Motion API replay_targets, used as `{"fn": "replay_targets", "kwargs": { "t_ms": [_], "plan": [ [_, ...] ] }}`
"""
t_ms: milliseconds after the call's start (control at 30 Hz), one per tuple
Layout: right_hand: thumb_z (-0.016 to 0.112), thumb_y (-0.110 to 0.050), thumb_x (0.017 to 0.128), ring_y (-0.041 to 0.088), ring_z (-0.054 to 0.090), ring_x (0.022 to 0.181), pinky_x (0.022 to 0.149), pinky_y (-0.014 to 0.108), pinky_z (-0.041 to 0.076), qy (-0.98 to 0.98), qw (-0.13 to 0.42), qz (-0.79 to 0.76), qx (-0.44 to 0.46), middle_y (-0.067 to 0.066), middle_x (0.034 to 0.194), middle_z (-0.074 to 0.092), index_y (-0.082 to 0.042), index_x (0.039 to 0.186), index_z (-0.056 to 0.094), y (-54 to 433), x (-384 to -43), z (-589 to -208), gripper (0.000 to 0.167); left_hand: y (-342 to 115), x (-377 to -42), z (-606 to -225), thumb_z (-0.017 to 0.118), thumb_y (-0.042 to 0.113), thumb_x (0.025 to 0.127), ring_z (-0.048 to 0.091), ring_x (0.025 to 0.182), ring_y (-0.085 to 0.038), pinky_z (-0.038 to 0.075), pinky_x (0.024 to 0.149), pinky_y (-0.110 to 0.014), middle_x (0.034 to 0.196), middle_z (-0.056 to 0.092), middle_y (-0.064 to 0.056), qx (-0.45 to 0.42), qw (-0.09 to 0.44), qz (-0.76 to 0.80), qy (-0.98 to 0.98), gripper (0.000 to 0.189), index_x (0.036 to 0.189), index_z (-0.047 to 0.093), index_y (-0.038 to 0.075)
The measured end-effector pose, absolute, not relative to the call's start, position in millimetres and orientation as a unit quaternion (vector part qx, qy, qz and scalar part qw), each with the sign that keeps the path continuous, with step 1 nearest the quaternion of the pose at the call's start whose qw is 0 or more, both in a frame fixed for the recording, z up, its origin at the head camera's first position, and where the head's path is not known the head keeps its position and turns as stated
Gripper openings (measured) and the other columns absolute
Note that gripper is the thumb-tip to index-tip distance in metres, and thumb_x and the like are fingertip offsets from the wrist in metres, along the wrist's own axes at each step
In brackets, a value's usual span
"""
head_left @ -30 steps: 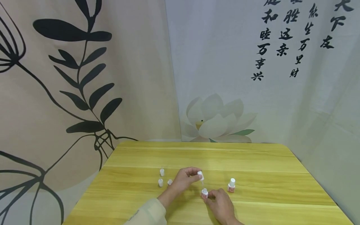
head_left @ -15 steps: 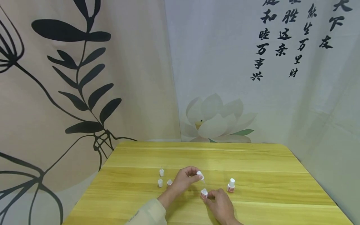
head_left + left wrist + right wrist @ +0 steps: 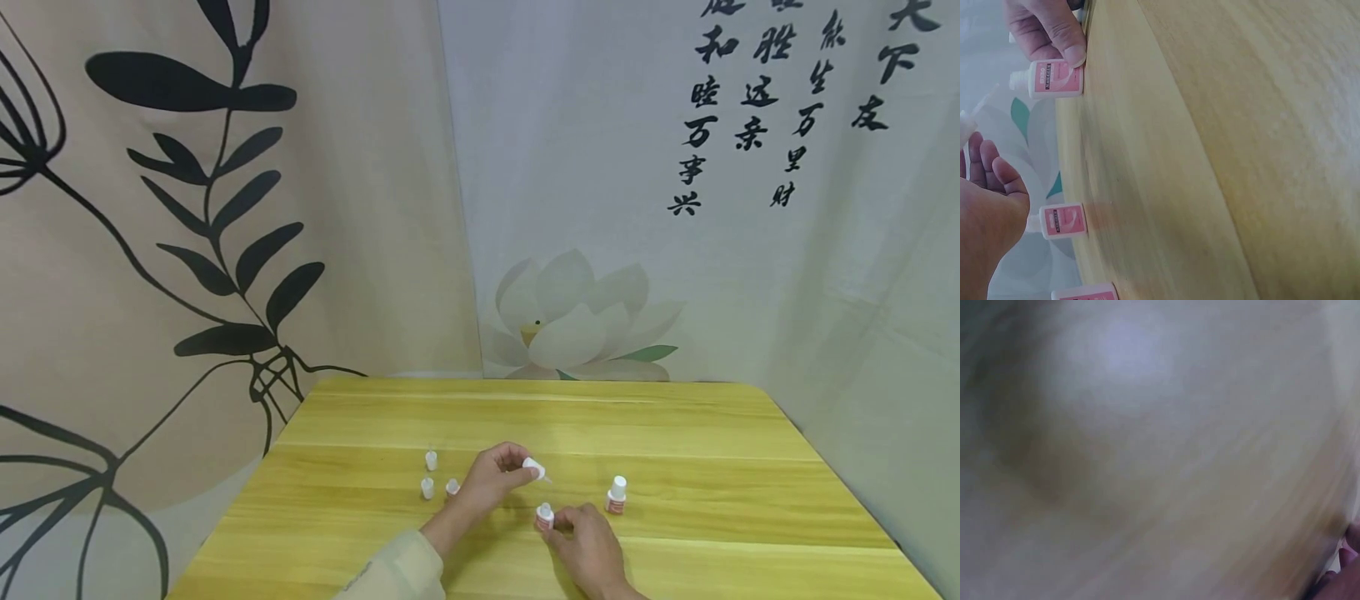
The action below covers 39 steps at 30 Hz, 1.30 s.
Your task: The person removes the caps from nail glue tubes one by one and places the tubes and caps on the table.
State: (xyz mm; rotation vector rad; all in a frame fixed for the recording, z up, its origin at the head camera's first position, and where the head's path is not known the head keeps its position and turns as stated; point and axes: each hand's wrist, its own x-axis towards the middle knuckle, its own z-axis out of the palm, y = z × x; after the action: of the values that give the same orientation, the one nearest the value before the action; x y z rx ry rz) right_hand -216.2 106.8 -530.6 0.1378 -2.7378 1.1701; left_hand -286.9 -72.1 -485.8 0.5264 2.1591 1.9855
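My left hand [image 3: 491,479] pinches a white brush cap [image 3: 533,468] between thumb and fingers. Its thin applicator points down to the right, apart from the bottle below. In the left wrist view, this hand [image 3: 991,209] shows at the left edge with the cap [image 3: 965,128] partly cut off. My right hand [image 3: 588,546] holds a small uncapped white bottle [image 3: 544,517] with a pink label, upright on the table. The same bottle [image 3: 1057,79] shows its bare neck in the left wrist view, under the right thumb. The right wrist view is blurred, with only fingers [image 3: 1347,556] at its corner.
A capped pink-labelled bottle [image 3: 616,495] stands right of my right hand. Small white items stand left of my left forearm: one at the back [image 3: 431,460], one nearer [image 3: 427,488], one partly behind the wrist [image 3: 452,486]. The wooden table [image 3: 720,467] ends at a printed curtain [image 3: 390,208].
The brush cap has tilted in my left hand; its applicator has swung up and right, from above the bottle's mouth to clear of it. My right hand and the bottle have stayed put.
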Motion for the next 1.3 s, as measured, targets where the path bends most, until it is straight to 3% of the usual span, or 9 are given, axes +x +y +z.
{"fn": "replay_targets", "kwargs": {
  "t_ms": [233,367,833,1033,1167,1300],
  "plan": [
    [0.076,-0.039,0.085,0.014,0.054,0.086,0.072,0.040,0.049,-0.918,0.078,0.386,0.042,-0.004,0.091,0.059,-0.018,0.089,0.075,106.9,-216.5,-529.1,0.021,-72.0,-286.0,-486.0,0.070,0.023,0.094,0.059,0.099,-0.018,0.048,0.091,-0.038,0.103,0.067,-0.001,0.171,0.081,0.653,0.733,0.028,0.119,0.067,0.010],
    [0.076,-0.039,0.085,0.014,0.053,0.086,0.073,0.040,0.049,-0.919,0.077,0.383,0.042,-0.005,0.090,0.059,-0.019,0.089,0.075,106.5,-216.9,-529.6,0.021,-72.1,-286.4,-486.6,0.068,0.028,0.095,0.059,0.103,-0.018,0.047,0.096,-0.042,0.105,0.068,0.000,0.170,0.081,0.650,0.736,0.028,0.118,0.068,0.011],
    [0.077,-0.040,0.084,0.014,0.053,0.086,0.072,0.040,0.049,-0.919,0.076,0.385,0.037,-0.005,0.089,0.060,-0.018,0.088,0.075,105.6,-216.7,-528.6,0.022,-71.8,-287.2,-487.9,0.072,0.021,0.091,0.059,0.095,-0.017,0.049,0.088,-0.037,0.099,0.068,-0.001,0.166,0.081,0.659,0.729,0.026,0.113,0.068,0.007],
    [0.077,-0.040,0.084,0.014,0.053,0.086,0.072,0.040,0.048,-0.920,0.076,0.382,0.035,-0.005,0.090,0.059,-0.018,0.088,0.075,105.8,-217.0,-528.9,0.022,-71.1,-287.2,-489.0,0.070,0.024,0.093,0.058,0.097,-0.017,0.049,0.090,-0.039,0.101,0.068,0.000,0.164,0.077,0.656,0.733,0.025,0.115,0.069,0.010],
    [0.077,-0.040,0.084,0.014,0.053,0.085,0.072,0.040,0.048,-0.922,0.079,0.376,0.033,-0.005,0.089,0.059,-0.018,0.088,0.075,106.2,-217.5,-530.0,0.023,-69.8,-287.8,-489.2,0.071,0.021,0.092,0.058,0.094,-0.017,0.049,0.090,-0.044,0.098,0.067,-0.001,0.160,0.075,0.667,0.723,0.024,0.111,0.070,0.007],
    [0.077,-0.039,0.084,0.014,0.053,0.085,0.072,0.040,0.048,-0.922,0.082,0.376,0.037,-0.005,0.089,0.058,-0.018,0.088,0.075,106.6,-217.4,-530.6,0.022,-69.5,-287.2,-488.1,0.073,0.018,0.090,0.059,0.091,-0.017,0.050,0.087,-0.042,0.095,0.067,-0.002,0.155,0.076,0.674,0.718,0.022,0.108,0.070,0.006]
  ]
}}
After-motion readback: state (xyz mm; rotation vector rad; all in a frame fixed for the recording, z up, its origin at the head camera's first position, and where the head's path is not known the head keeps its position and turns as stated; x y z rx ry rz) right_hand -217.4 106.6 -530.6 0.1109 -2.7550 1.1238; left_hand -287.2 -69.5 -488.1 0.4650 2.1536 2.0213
